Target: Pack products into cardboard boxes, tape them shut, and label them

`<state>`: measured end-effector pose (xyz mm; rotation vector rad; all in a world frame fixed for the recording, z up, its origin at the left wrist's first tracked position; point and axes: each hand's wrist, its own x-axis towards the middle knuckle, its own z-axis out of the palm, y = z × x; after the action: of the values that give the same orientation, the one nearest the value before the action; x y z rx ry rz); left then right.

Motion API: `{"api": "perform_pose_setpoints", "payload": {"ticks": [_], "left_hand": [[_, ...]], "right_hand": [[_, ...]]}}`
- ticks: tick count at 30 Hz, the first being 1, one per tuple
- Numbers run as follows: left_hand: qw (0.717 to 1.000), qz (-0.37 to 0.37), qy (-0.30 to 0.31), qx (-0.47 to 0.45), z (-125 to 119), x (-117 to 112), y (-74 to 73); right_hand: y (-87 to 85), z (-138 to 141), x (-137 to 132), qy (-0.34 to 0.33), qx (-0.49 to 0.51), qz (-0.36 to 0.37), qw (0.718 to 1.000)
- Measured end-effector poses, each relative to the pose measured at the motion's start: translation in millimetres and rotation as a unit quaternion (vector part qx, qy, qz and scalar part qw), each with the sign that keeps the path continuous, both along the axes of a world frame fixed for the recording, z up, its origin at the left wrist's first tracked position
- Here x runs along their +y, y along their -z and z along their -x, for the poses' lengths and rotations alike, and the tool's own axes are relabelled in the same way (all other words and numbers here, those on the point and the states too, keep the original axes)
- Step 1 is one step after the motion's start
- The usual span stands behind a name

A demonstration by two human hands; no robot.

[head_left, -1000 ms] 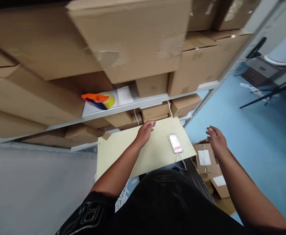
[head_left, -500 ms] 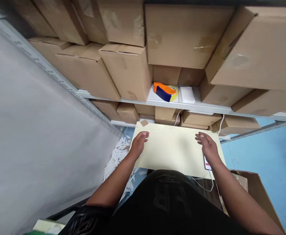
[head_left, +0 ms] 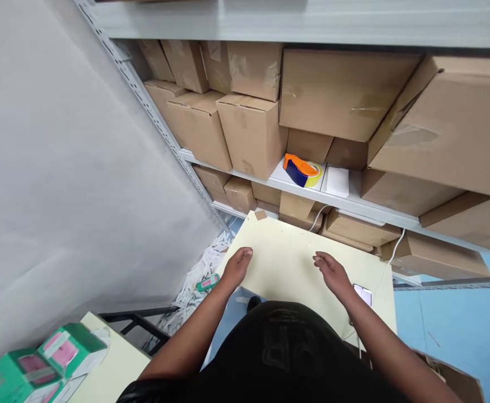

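Observation:
Above the left part of a pale yellow tabletop hovers my left hand, its fingers loosely bent and holding nothing. Over the right part, my right hand faces it, also bare, with slightly parted fingers. Bare tabletop lies between them. Nearest to my right forearm is a phone with a lit screen, lying on the table. A small brown cardboard piece rests at the table's far left corner.
Shelves behind the table carry many cardboard boxes, an orange and blue tape dispenser and a white stack. White paper strips and a green package lie on the floor at left. Green boxes sit on a side table.
The view has turned left and shows more wall and the green boxes. My hands have come closer together over the table, and the phone is less covered by my right arm.

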<state>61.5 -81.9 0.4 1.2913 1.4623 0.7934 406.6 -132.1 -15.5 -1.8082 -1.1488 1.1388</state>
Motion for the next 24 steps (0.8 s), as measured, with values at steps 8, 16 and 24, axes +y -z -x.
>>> {"api": "perform_pose_setpoints", "payload": {"ticks": [8, 16, 24], "left_hand": [[0.998, -0.008, 0.021, 0.054, -29, -15, -15.1], [0.996, -0.014, 0.064, 0.059, -12, -8, -13.0], [0.995, -0.022, 0.084, 0.045, 53, 9, -12.7]], "right_hand": [[10.9, -30, 2, -0.016, -0.005, 0.017, 1.000], [17.7, -14, -6, 0.019, -0.016, 0.004, 1.000], [13.2, 41, -10, 0.058, -0.033, 0.031, 0.997]]}}
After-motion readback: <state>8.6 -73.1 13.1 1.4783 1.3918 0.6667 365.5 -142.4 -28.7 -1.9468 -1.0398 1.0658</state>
